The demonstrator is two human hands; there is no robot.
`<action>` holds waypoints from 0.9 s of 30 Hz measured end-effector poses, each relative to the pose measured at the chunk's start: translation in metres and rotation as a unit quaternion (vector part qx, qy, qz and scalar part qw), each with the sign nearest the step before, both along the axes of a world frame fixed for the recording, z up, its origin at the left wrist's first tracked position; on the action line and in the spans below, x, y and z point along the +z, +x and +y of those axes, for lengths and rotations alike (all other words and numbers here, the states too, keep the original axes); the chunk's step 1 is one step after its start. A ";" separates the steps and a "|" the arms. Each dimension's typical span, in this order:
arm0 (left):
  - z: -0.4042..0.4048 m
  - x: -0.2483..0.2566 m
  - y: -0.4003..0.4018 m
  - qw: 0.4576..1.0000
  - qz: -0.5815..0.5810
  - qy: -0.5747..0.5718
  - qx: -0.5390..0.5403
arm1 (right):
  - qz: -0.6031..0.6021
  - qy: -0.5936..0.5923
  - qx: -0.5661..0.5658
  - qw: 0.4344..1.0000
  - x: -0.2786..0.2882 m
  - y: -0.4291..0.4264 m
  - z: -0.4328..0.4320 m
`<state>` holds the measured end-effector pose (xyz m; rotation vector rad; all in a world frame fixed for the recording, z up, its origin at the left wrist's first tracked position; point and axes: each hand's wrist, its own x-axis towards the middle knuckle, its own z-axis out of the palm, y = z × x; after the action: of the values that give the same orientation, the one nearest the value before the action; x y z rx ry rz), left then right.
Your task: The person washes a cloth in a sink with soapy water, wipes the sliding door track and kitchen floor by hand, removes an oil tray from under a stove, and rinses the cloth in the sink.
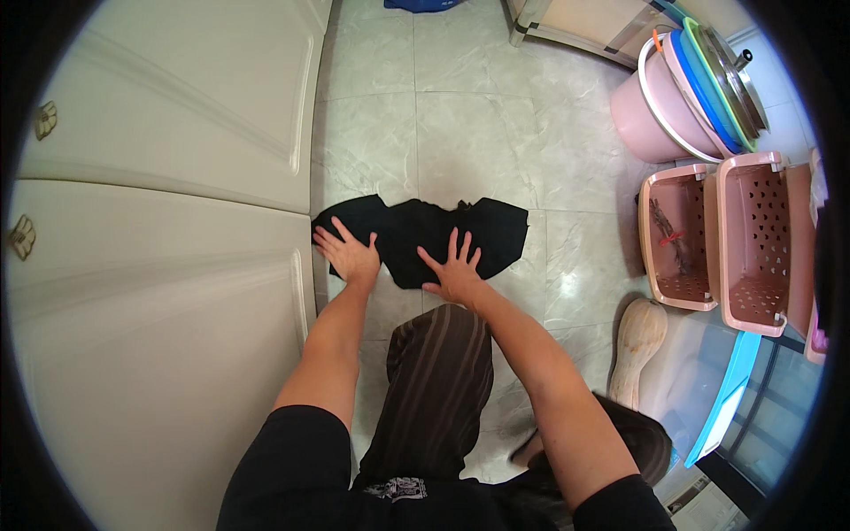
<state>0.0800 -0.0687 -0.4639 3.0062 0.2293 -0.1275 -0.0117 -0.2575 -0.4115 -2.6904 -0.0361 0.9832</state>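
Observation:
A black cloth (412, 232) lies spread on the tiled floor, its left end against the foot of the white cabinet. Flat on its left part rests my left hand (352, 255), fingers apart and fingertips close to the cabinet door. My right hand (458, 271) presses on the cloth right of its middle, the fingers spread wide. Neither hand grips anything. A dark frayed bit shows at the cloth's upper edge. Just below the cloth is my bent knee in dark striped trousers (438, 378).
White cabinet doors (166, 279) with ornate knobs line the left. On the right stand a pink bucket (637, 113) with stacked basins and a lid, pink perforated baskets (754, 265), a gourd-shaped squash (641, 338) and a clear bin with a blue edge (727, 391). A blue item (422, 5) lies ahead.

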 end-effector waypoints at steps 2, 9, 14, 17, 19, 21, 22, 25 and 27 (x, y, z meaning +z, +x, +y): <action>-0.007 -0.008 0.003 1.000 -0.003 0.003 0.004 | 0.002 -0.006 0.003 1.000 -0.006 0.016 -0.007; 0.003 -0.027 0.025 0.998 0.011 0.044 -0.037 | -0.072 0.040 0.119 0.989 -0.032 0.081 -0.026; 0.002 -0.027 0.031 0.997 0.007 0.028 -0.071 | -0.057 0.019 0.184 0.981 -0.023 0.137 -0.023; 0.002 -0.025 0.029 0.996 0.007 0.023 -0.080 | -0.060 0.016 0.231 0.971 -0.030 0.160 -0.026; 0.004 -0.025 0.026 0.997 0.009 0.019 -0.069 | -0.064 0.048 0.279 0.957 -0.032 0.173 -0.029; 0.002 -0.031 0.026 0.997 0.000 0.025 -0.069 | -0.074 0.061 0.288 0.953 -0.038 0.182 -0.035; -0.005 -0.034 0.030 0.998 -0.006 0.034 -0.055 | -0.111 0.093 0.286 0.947 -0.045 0.186 -0.044; -0.023 -0.043 0.049 0.997 -0.022 0.071 -0.004 | -0.228 0.207 0.223 0.925 -0.063 0.193 -0.074; -0.043 -0.046 0.057 0.996 -0.049 0.072 0.019 | -0.307 0.215 0.079 0.924 -0.070 0.185 -0.094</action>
<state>0.1369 -0.1118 -0.5102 3.1385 0.2977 0.0436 0.1728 -0.3514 -0.4815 -2.4798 -0.5323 0.0973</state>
